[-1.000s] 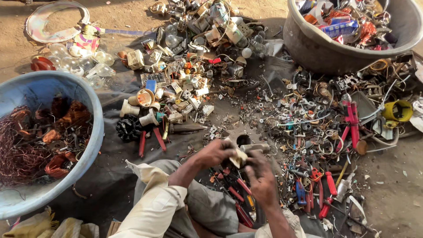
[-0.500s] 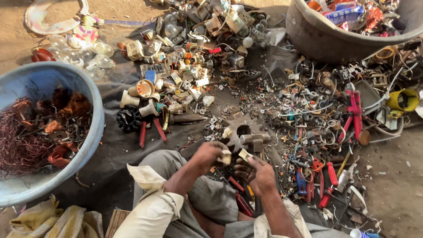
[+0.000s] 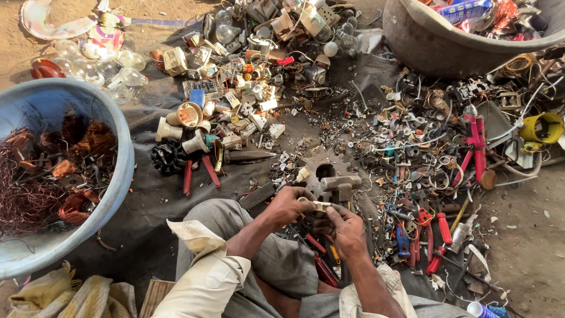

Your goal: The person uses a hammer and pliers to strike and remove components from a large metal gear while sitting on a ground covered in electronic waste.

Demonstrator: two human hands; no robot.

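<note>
Head view, dark ground sheet (image 3: pixel 153 203) on sandy dirt (image 3: pixel 529 259), scrap-strewn.

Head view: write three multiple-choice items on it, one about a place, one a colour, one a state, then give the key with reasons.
1. Where does the blue basin sit?
A. at the person's left
B. at the top right
C. behind the grey tub

2. What colour are the handles of the pliers beside the black gear-like part?
A. green
B. red
C. white

3. How is the small pale part held?
A. lying loose on the cloth
B. by the left hand alone
C. between both hands

Key: 1 A, it fills the left edge. 2 B, both handles show red. 3 C, left hand and right hand both pinch it.
</note>
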